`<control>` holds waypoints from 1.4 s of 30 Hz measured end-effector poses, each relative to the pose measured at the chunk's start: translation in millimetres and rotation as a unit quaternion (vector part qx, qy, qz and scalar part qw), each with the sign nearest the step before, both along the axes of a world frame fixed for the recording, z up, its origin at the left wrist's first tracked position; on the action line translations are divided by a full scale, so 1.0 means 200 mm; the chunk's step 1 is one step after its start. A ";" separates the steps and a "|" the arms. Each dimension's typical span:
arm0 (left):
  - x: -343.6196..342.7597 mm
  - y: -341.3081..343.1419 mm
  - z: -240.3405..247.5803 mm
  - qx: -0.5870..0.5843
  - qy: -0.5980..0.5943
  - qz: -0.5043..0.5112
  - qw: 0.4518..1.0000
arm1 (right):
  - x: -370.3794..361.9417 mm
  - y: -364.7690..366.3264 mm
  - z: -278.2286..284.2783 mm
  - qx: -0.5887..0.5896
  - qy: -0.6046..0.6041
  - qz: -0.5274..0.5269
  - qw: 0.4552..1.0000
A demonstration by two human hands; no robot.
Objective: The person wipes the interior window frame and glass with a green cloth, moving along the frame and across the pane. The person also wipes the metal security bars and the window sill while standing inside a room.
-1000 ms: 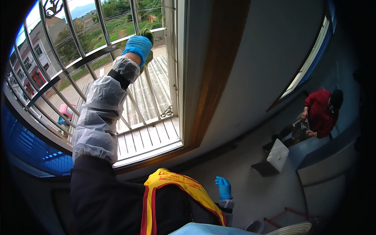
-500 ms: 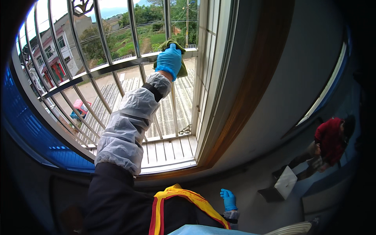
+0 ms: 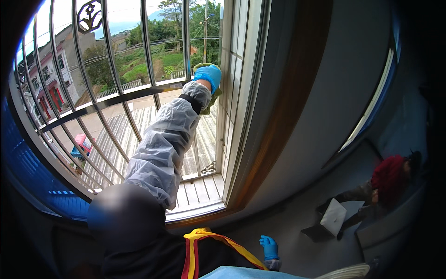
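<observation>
My left hand [image 3: 209,78], in a blue glove, is closed around an olive-green cloth [image 3: 212,102] at the right end of the metal crossrail [image 3: 134,95]. Part of the cloth hangs below the glove; its contact with the rail is hidden behind my fingers. A white sleeve cover [image 3: 162,139] wraps the outstretched forearm. Low at the right, beside my body, my right hand [image 3: 268,247] is also gloved in blue. Its fingers are loosely bent and slightly apart, with nothing in them.
Upright metal bars [image 3: 109,42] stand across the window opening. A pale tiled side wall [image 3: 230,83] and a brown wooden frame [image 3: 278,135] border it at the right. A person in red [image 3: 390,174] is at the far right near a white panel-like object [image 3: 333,217].
My left hand has moved with the cloth along the crossrail to the right, up against the side wall. The view has shifted slightly. The person in red bends lower.
</observation>
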State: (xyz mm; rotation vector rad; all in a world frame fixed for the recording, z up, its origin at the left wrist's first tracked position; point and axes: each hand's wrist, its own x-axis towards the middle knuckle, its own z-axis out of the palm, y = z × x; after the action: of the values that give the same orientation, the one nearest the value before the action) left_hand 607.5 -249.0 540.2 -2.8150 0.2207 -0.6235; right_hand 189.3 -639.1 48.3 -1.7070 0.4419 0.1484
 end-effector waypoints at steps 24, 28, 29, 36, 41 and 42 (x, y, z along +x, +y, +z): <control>0.02 -0.27 -0.26 -0.320 -0.305 -0.093 0.892 | -0.07 0.07 0.14 -0.020 0.021 -0.016 0.999; -0.22 -0.21 -0.50 -0.491 -0.139 -0.285 0.812 | 0.05 0.14 0.24 -0.016 -0.047 0.031 0.998; -0.26 -0.18 -0.45 -0.568 -0.150 -0.334 0.737 | 0.08 0.15 0.26 -0.021 -0.077 0.038 0.996; -0.51 -0.31 0.48 -0.548 -0.337 -0.536 0.546 | 0.01 0.21 0.23 0.004 -0.064 0.072 0.995; -0.52 -0.48 0.28 -0.460 -0.425 -0.460 0.629 | -0.14 0.18 0.14 -0.006 -0.018 0.047 0.999; -0.51 -0.46 0.15 -0.462 -0.400 -0.469 0.637 | -0.16 0.18 0.13 -0.004 -0.006 0.050 0.999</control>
State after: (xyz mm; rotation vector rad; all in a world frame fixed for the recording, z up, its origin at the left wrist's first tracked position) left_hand 506.3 -340.9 570.6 -2.4829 1.5862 -2.7739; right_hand 157.9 -603.9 74.2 -1.7384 0.3487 0.2105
